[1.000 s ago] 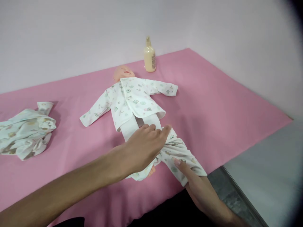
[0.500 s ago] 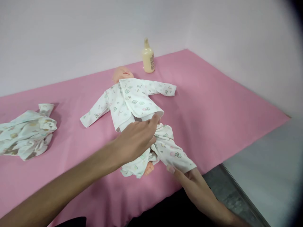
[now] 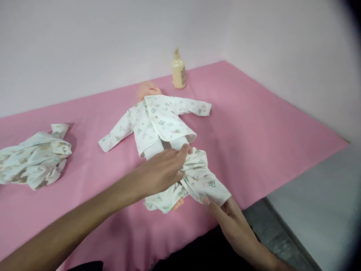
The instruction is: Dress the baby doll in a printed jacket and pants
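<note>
So your left hand (image 3: 162,171) has its fingers curled in a pinch at the waist end of the printed baby pants (image 3: 208,182), which stretch from there down to your right hand (image 3: 234,222). That right one has its thumb pressed on the outside of the cuff while its fingers go up inside the leg, so it looks like a light grasp on the fabric. I can't tell whether they've got the doll's foot in there too.

The baby doll (image 3: 149,90) lies on its back beyond your left hand, printed jacket (image 3: 166,122) on, toes (image 3: 178,203) poking out just below that same hand, next to the bunched part of the pants.

My tip: gather the leg short between both hands, guide with the inside fingers and let the left do the drawing, evenly all round the waist opening. Tugging one edge would probably twist the leg (those creases by your left fingertips hint at it). I'd also mind the jacket hem right above your left hand; it could easily get snagged in that pinch.
</note>
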Available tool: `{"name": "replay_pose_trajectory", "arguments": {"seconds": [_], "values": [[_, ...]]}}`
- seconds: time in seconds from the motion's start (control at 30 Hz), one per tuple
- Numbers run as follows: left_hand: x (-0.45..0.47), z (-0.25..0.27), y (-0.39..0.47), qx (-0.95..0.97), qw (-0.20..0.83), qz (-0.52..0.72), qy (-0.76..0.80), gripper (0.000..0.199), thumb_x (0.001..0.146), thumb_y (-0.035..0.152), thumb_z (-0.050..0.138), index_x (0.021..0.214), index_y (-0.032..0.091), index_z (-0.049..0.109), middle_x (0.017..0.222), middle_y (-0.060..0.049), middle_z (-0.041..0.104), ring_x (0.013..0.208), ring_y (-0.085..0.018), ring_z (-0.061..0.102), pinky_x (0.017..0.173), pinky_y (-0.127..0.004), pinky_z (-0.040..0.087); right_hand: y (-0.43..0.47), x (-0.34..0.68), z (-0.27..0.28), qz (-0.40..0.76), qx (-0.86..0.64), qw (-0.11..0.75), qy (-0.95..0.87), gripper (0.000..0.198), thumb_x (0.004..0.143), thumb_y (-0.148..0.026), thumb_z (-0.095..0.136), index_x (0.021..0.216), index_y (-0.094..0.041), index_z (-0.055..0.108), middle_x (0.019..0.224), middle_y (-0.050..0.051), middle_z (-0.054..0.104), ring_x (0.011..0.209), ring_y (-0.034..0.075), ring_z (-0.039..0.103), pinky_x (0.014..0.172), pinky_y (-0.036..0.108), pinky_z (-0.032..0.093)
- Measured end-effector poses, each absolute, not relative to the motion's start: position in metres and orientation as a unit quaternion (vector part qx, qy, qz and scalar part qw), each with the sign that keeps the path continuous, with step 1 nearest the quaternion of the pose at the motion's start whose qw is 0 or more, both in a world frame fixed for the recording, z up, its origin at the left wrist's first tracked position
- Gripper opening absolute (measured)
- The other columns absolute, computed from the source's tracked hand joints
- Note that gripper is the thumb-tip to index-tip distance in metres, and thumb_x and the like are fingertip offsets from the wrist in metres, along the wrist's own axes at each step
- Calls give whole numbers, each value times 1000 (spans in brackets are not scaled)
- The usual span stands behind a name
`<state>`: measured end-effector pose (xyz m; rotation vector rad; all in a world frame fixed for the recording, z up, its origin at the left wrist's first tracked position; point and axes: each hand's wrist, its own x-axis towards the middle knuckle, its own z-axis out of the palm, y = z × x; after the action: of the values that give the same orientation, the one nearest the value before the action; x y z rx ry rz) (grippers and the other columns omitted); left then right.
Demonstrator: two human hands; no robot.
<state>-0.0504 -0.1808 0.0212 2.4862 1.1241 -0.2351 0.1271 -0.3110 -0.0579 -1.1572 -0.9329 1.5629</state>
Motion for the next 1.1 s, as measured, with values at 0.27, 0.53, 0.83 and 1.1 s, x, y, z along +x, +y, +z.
{"name": "replay_pose_trajectory", "arguments": {"seconds": [0.27, 0.53, 0.83, 1.1], "values": [[-38, 28, -165, 921, 53, -102, 372, 57, 80, 5, 46, 136, 14, 37, 78, -5, 57, 82, -25, 58, 66, -31, 39, -318, 134, -60, 657, -455, 463, -383, 48, 96, -38, 58, 143, -42, 48, 156, -3, 42, 146, 21, 35, 123, 43, 30], [-50, 29, -155, 911, 14, -41, 410, 34, 81, 7, 47, 114, 16, 47, 84, -6, 59, 84, -25, 58, 68, -33, 40, -330, 146, -75, 611, -514, 396, -454, 42, 98, -39, 54, 140, -35, 50, 148, 2, 52, 138, 20, 47, 119, 42, 35], [-73, 3, -166, 841, 134, 120, 511, 27, 90, 25, 51, 117, 22, 49, 115, -7, 60, 104, -24, 57, 81, -36, 47, -272, 182, -58, 322, -574, 390, -644, 33, 95, -39, 57, 126, -29, 58, 128, 7, 63, 120, 26, 58, 104, 46, 47], [-120, 7, -217, 758, 233, 122, 597, 47, 91, 43, 53, 135, 27, 45, 135, -8, 52, 122, -27, 52, 93, -39, 47, -173, 178, -40, 443, -421, 229, -758, 54, 83, -24, 62, 136, -30, 54, 117, 5, 68, 105, 27, 64, 86, 42, 54]]}}
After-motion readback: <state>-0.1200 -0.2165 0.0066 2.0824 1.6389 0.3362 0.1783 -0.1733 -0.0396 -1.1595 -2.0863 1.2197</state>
